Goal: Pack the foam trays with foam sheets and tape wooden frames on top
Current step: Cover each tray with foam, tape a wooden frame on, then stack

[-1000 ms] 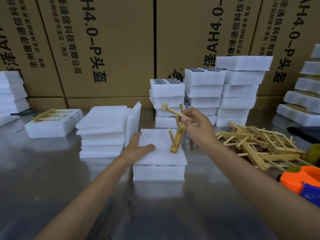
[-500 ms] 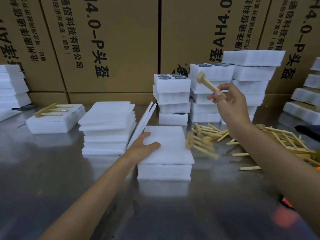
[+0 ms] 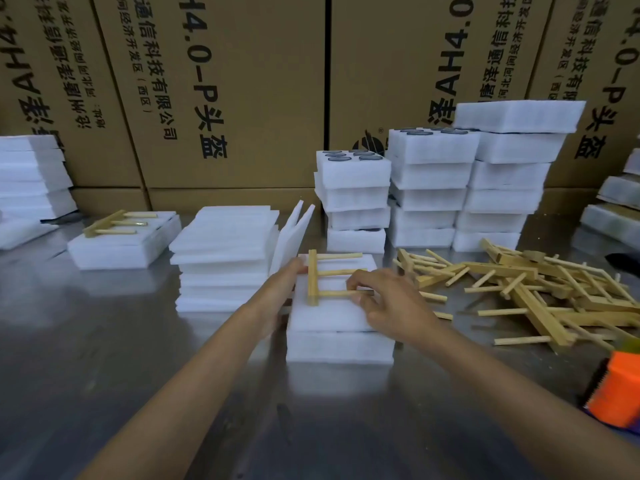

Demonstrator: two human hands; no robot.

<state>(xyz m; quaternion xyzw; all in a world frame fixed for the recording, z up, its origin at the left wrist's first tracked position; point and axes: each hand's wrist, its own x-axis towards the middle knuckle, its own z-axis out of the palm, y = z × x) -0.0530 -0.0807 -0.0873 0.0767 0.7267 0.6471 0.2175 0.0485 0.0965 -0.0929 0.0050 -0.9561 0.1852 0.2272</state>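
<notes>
- Metal table point(image 3: 104, 375): foam tray point(image 3: 339, 344) at centre, foam sheet point(image 3: 325, 315) on top.
- Wooden frame point(image 3: 313, 277) lies flat on sheet.
- R hand point(image 3: 391, 303): fingers pinch frame's near dowel.
- L hand point(image 3: 277, 292): fingers straight, against tray's left edge, touching frame bar.

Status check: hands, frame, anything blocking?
Left hand steadies tray edge; right hand pinches frame peg. Frame flat on sheet-covered tray, untaped. Nothing blocking.
</notes>
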